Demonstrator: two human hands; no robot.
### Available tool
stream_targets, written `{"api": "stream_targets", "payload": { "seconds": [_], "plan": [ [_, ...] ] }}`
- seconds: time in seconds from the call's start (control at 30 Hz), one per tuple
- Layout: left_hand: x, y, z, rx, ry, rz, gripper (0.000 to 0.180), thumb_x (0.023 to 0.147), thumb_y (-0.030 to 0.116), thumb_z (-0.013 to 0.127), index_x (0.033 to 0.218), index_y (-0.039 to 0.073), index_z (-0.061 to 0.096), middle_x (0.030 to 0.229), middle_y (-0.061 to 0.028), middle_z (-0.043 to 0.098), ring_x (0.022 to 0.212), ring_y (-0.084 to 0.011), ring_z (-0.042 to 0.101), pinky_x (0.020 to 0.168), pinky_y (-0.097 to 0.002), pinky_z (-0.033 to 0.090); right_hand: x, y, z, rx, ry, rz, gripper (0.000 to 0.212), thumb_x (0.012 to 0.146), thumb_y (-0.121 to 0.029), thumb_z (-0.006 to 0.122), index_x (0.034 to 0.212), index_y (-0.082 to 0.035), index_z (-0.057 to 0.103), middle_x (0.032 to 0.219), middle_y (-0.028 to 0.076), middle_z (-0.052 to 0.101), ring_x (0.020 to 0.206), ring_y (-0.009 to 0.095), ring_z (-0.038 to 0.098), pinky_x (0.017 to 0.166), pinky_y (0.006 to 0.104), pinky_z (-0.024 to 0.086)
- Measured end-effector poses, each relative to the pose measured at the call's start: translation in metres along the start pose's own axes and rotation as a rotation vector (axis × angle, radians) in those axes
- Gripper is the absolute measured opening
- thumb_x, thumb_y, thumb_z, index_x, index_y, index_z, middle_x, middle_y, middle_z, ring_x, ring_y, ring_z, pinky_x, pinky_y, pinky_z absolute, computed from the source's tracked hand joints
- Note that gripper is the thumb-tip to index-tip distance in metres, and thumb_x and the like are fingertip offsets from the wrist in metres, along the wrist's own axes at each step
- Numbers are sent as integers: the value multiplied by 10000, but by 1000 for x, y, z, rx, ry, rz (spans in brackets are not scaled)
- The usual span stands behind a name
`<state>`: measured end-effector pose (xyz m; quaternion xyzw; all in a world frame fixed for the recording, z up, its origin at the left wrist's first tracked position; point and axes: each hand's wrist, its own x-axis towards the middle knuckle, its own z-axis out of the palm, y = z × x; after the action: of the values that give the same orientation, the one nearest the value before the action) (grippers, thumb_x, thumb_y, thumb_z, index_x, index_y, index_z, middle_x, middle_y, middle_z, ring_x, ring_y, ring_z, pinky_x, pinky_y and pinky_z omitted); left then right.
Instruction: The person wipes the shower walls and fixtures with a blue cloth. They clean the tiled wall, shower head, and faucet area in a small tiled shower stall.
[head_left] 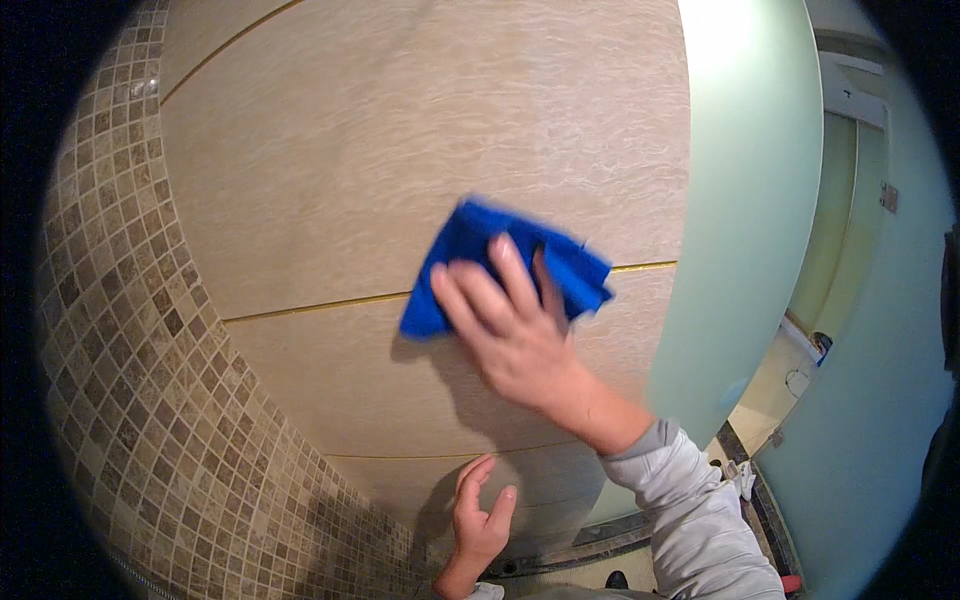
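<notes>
Under the spread fingers of my right hand (515, 335), a blue cloth (575, 270) lies against a beige tiled wall (400, 150). Part of the cloth bunches up beside the thumb and index finger, and its other corners stick out past the hand. A gold seam line (320, 306) runs across the wall behind the cloth. Lower down, my left hand (480, 520) is held near the wall with thumb and fingers apart and nothing in it.
Small brown mosaic tiles (150, 330) cover the wall at the left. A frosted glass panel (745, 180) borders the beige wall on the right, with another glass panel (860, 440) beyond it. A dark floor edging (590, 535) curves along the bottom.
</notes>
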<state>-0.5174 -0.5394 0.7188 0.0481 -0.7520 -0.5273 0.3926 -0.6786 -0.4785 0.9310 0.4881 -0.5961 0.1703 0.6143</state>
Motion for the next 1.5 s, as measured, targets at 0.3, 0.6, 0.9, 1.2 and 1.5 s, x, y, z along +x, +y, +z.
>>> {"api": "stream_targets", "payload": {
  "seconds": [0.3, 0.6, 0.9, 1.2, 1.5],
  "plan": [
    [-7, -11, -55, 580, 112, 83, 764, 842, 157, 742, 1494, -52, 404, 1626, -297, 286, 1506, -476, 271, 1222, -564, 230, -24, 47, -21, -162, 160, 441, 687, 862, -265, 710, 1506, -131, 510, 1470, 144, 442, 1455, 466, 323, 1180, 674, 167],
    [4, -15, -44, 529, 103, 95, 825, 822, 172, 762, 1509, -70, 374, 1632, -327, 254, 1505, -492, 265, 1229, -554, 222, 16, 17, -15, -93, 44, 128, 628, 885, -257, 649, 1487, -111, 544, 1429, 103, 517, 1391, 352, 428, 1152, 639, 215],
    [-9, -27, -62, 509, 113, 47, 801, 837, 209, 765, 1492, -74, 402, 1630, -324, 244, 1500, -489, 270, 1227, -548, 230, -10, 33, -37, -117, -5, 163, 685, 801, -384, 773, 1449, -242, 602, 1492, 108, 468, 1473, 410, 337, 1178, 687, 103],
    [-18, -30, -57, 507, 80, 13, 767, 847, 242, 772, 1456, -81, 436, 1581, -342, 290, 1438, -520, 320, 1175, -584, 286, 55, -39, 18, 15, -146, -246, 790, 816, -433, 749, 1540, -246, 492, 1559, 75, 416, 1498, 375, 321, 1087, 808, 156],
    [-44, -43, -99, 521, 201, -91, 758, 856, 252, 772, 1456, -75, 443, 1585, -336, 295, 1452, -519, 305, 1181, -582, 282, 42, -32, 17, 39, -149, -191, 681, 843, -263, 677, 1510, -239, 540, 1588, 76, 449, 1496, 362, 365, 1180, 697, 154]
  ]
}}
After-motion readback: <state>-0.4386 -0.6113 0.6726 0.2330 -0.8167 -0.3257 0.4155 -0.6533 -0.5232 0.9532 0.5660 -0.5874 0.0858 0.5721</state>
